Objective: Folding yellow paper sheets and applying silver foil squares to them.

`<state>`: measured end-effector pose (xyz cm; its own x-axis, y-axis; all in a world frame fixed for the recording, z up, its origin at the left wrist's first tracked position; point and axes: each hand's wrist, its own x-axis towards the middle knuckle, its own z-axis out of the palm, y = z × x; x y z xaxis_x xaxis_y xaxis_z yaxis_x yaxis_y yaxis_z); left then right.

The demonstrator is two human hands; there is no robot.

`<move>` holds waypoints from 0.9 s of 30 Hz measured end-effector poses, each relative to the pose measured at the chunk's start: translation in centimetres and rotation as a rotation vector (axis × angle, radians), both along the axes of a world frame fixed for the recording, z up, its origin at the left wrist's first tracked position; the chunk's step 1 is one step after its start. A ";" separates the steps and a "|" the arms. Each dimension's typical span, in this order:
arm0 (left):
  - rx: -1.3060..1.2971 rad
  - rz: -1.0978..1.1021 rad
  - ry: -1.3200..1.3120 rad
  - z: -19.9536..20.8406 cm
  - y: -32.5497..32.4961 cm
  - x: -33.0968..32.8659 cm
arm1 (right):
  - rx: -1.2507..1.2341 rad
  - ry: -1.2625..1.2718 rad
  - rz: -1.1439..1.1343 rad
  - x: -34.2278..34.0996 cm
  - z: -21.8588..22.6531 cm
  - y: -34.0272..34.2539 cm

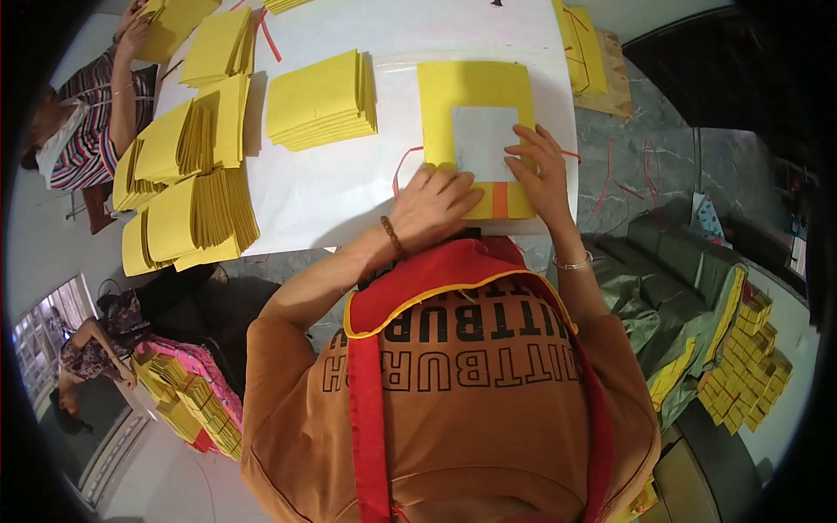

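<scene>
One yellow packet [475, 83] lies near the front edge of the white counter [323, 187], a pale sheet [484, 144] on it. The left hand [433, 199] has a curled grip at the packet's lower left; the right hand [544, 170] bends its fingers at the sheet's right edge. Whether either pinches paper, I cannot tell. An uneven pull could skew or crease the sheet. Yellow bundles [205, 405] sit against pink cloth [199, 361], possibly their bag.
</scene>
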<state>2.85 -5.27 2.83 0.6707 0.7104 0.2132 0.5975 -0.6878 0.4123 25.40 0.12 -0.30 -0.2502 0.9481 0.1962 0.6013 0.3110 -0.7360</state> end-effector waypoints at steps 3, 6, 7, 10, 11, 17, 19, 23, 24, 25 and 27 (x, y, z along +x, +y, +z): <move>-0.002 -0.051 0.015 0.5 0.3 0.1 | -0.047 0.165 0.033 0.3 -1.0 0.0; -0.040 -0.030 -0.155 -0.2 0.5 -0.1 | -0.143 0.304 0.000 0.7 -2.0 -0.3; -0.041 -0.032 -0.153 -0.3 0.6 -0.2 | -0.200 0.372 0.030 1.0 -2.2 -0.2; -0.201 0.023 -0.323 -0.1 1.1 -0.2 | -0.311 0.491 0.071 1.5 -2.0 -0.2; -0.265 0.079 -0.340 -0.1 1.3 -0.2 | -0.366 0.540 0.082 1.5 -1.8 -0.1; -0.499 0.273 -0.353 0.3 1.7 -0.2 | -0.349 0.519 0.121 1.7 -1.8 0.0; -0.540 0.295 -0.354 0.3 1.9 -0.3 | -0.363 0.525 0.105 1.5 -1.7 0.0; -0.765 0.356 -0.413 0.3 2.3 -0.4 | -0.377 0.518 0.087 1.5 -1.5 0.1; -0.782 0.362 -0.431 0.4 2.4 -0.4 | -0.377 0.518 0.087 1.5 -1.4 0.1; -0.783 0.362 -0.431 0.4 2.6 -0.4 | -0.396 0.544 0.088 1.5 -1.3 0.2; -0.878 0.379 -0.478 0.6 2.9 -0.5 | -0.413 0.570 0.089 1.5 -1.3 0.3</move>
